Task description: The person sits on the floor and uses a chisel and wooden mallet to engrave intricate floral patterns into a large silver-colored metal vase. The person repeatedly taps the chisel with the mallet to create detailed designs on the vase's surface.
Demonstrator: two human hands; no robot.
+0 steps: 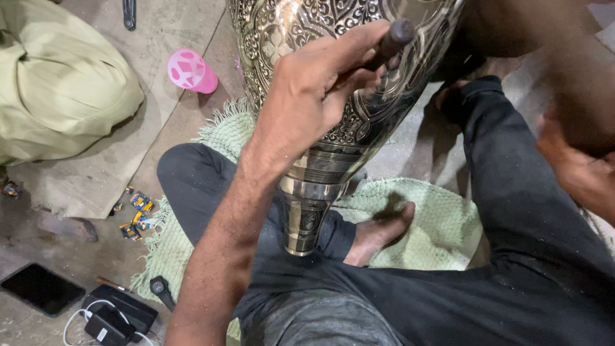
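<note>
I see the large engraved brass vase with dark floral patterning [333,96] lying tilted across my lap, its wide body at twelve o'clock and its narrow ringed foot pointing down toward the middle of the view, just above my crossed legs in dark trousers [512,211]. My left hand [320,83] lies over the vase's flank, fingers curled shut around a short dark-tipped chisel-like tool [391,41] whose end sits against the metal at about one o'clock. My right hand [576,166] is at three o'clock, blurred at the frame edge, well apart from the vase's foot; I cannot tell whether it is spread or gripping anything. My bare foot [381,234] rests just beside the vase's foot at about five o'clock, on a pale green woven mat with a fringed edge [442,218]. Farther out, a pink plastic cup [191,70] lies on its side at eleven o'clock, near a bundle of pale green cloth [57,83] at ten o'clock. Small blue-and-yellow wrappers [136,214] are scattered at eight o'clock, and a black phone [41,288] with a black charger and white cable [109,317] lie at seven o'clock.
</note>
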